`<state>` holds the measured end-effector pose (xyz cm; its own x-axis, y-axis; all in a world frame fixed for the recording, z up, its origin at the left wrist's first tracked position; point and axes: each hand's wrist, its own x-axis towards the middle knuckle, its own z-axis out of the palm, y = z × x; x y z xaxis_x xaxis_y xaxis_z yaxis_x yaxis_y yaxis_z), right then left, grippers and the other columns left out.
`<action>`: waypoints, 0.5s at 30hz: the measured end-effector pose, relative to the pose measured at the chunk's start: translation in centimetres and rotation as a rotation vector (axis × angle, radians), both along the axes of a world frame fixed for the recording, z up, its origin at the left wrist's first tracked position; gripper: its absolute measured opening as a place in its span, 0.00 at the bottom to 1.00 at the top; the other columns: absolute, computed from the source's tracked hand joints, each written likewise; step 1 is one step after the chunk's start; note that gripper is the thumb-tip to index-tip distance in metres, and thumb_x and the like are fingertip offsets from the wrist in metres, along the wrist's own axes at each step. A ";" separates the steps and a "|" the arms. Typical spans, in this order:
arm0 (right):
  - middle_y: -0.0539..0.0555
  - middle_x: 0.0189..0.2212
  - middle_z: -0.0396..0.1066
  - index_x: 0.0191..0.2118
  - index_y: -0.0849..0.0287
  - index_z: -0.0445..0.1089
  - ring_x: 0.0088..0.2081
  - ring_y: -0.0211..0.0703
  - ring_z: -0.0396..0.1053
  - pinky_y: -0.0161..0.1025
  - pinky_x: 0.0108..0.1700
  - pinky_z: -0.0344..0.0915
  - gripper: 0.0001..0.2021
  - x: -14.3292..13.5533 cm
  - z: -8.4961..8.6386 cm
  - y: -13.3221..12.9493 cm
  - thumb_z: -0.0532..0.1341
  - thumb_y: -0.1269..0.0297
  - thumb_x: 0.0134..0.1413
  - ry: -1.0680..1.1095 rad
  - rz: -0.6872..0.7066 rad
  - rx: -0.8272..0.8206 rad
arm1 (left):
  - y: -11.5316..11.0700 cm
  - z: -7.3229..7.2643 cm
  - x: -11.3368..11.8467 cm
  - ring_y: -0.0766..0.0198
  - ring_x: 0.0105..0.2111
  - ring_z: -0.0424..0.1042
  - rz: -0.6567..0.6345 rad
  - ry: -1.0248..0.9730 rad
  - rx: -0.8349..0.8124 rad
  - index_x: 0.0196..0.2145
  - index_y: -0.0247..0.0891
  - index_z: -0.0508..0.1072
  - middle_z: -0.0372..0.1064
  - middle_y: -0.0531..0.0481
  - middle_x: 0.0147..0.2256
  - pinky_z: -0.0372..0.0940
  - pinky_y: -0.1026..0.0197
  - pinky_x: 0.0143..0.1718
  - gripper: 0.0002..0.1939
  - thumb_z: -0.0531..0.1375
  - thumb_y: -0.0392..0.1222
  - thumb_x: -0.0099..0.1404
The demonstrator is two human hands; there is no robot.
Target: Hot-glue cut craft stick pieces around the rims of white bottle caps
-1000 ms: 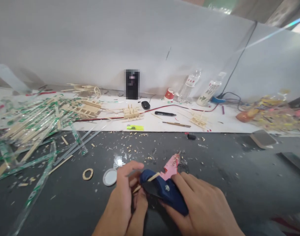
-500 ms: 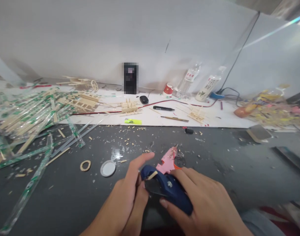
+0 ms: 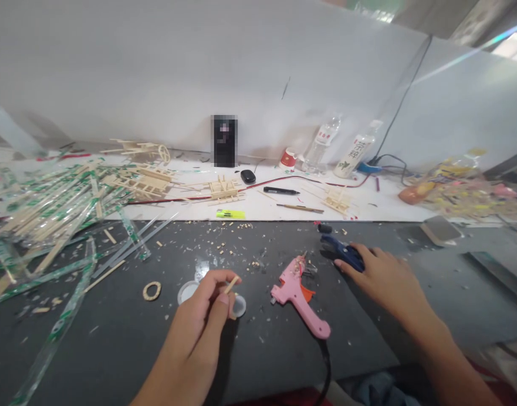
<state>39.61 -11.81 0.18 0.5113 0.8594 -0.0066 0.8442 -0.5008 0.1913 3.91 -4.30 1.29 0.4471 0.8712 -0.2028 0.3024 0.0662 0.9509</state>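
Note:
My left hand (image 3: pixel 205 327) pinches a short piece of wooden stick (image 3: pixel 230 285) between thumb and forefinger, above a small round clear lid (image 3: pixel 239 306) and a whitish round lid (image 3: pixel 186 292), which it partly covers. To the right, my right hand (image 3: pixel 379 276) closes round the handle of dark blue cutters (image 3: pixel 342 252) lying low over the dark table. Between the two hands lies a pink hot glue gun (image 3: pixel 298 296) with an orange trigger, its nozzle pointing away from me. A ring of light wood (image 3: pixel 152 291) rests left of the lids.
Plastic-wrapped wooden sticks (image 3: pixel 59 197) pile up on the left. Small wooden models (image 3: pixel 222 189), a black pen (image 3: pixel 281 190), a yellow-green lighter (image 3: pixel 230 214) and bottles (image 3: pixel 358 149) stand or lie along the white strip. Wood scraps litter the dark table (image 3: pixel 114 349).
My hands have parted. The right hand has carried the blue cutters away to the right and forward; the left has moved left with the stick piece, uncovering the glue gun.

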 end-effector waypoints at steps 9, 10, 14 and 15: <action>0.58 0.45 0.78 0.54 0.52 0.70 0.40 0.54 0.79 0.48 0.40 0.73 0.19 -9.5 4.1 -2.4 0.59 0.46 0.67 0.248 0.330 0.417 | -0.9 1.1 1.0 0.64 0.29 0.66 -0.017 -0.230 -0.137 0.43 0.45 0.72 0.69 0.55 0.29 0.60 0.65 0.31 0.18 0.54 0.61 0.76; 0.56 0.42 0.78 0.54 0.51 0.69 0.37 0.53 0.80 0.46 0.36 0.73 0.19 -11.0 4.5 -2.6 0.61 0.47 0.65 0.259 0.404 0.405 | -1.2 1.4 1.2 0.65 0.28 0.65 -0.020 -0.249 -0.147 0.40 0.45 0.72 0.69 0.56 0.28 0.59 0.65 0.30 0.19 0.56 0.63 0.75; 0.52 0.35 0.77 0.50 0.50 0.69 0.30 0.50 0.79 0.42 0.26 0.72 0.17 -14.6 4.8 -3.1 0.66 0.51 0.58 0.301 0.533 0.365 | -2.2 2.2 1.6 0.67 0.26 0.65 0.010 -0.304 -0.178 0.34 0.43 0.72 0.71 0.56 0.25 0.58 0.67 0.28 0.23 0.61 0.67 0.69; 0.51 0.34 0.76 0.49 0.50 0.69 0.29 0.50 0.79 0.41 0.25 0.71 0.16 -14.9 4.7 -3.1 0.66 0.52 0.57 0.306 0.538 0.365 | -2.3 2.2 1.6 0.67 0.27 0.67 0.000 -0.320 -0.188 0.35 0.43 0.72 0.72 0.56 0.26 0.58 0.67 0.28 0.23 0.62 0.67 0.69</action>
<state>24.70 -14.94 4.85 0.0374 0.9665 0.2541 0.9811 0.0129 -0.1932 5.49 -6.62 3.54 0.5135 0.8320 -0.2098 -0.0082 0.2492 0.9684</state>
